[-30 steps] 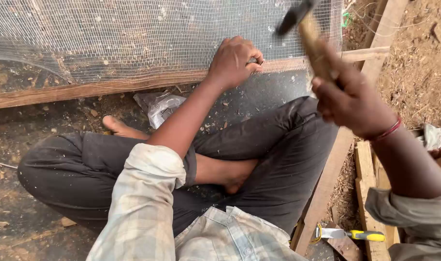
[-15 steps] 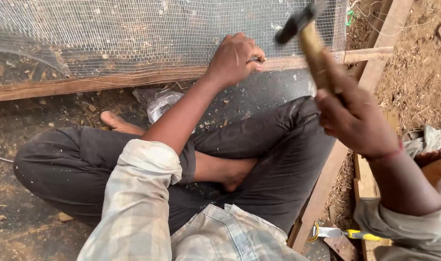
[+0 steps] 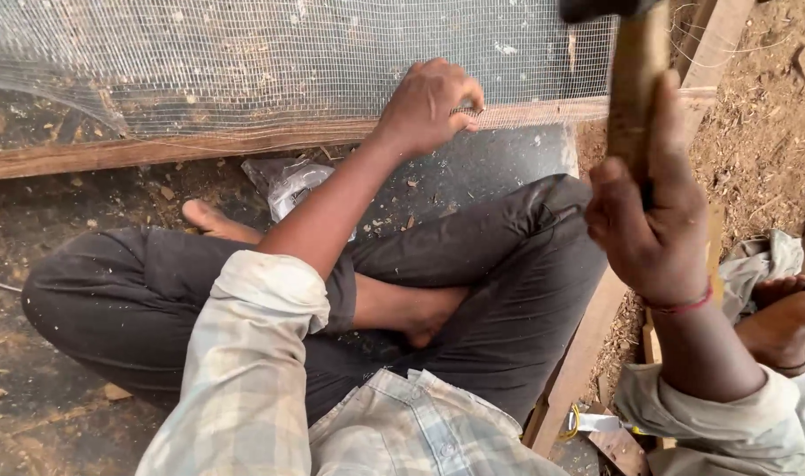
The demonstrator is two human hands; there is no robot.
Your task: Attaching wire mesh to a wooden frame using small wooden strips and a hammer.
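My left hand point(image 3: 431, 104) pinches a small nail point(image 3: 464, 110) against the wooden batten point(image 3: 156, 152) that edges a sheet of fine wire mesh point(image 3: 270, 53). My right hand point(image 3: 654, 225) is raised close to the camera, gripping the wooden handle of a hammer point(image 3: 636, 84); its dark head is cut off by the top edge of the frame. I sit cross-legged on the ground in dark trousers point(image 3: 491, 264) and a pale checked shirt, with bare feet.
A crumpled clear plastic bag point(image 3: 292, 183) lies by my left foot. Wooden planks point(image 3: 588, 353) run along my right side, with bare dirt beyond. Another person's bare foot point(image 3: 786, 322) and pale cloth are at the right edge. A small yellow-handled tool point(image 3: 596, 425) lies below.
My right hand has lifted the hammer higher and nearer the camera, its head leaving the frame. My left hand stays on the nail at the batten.
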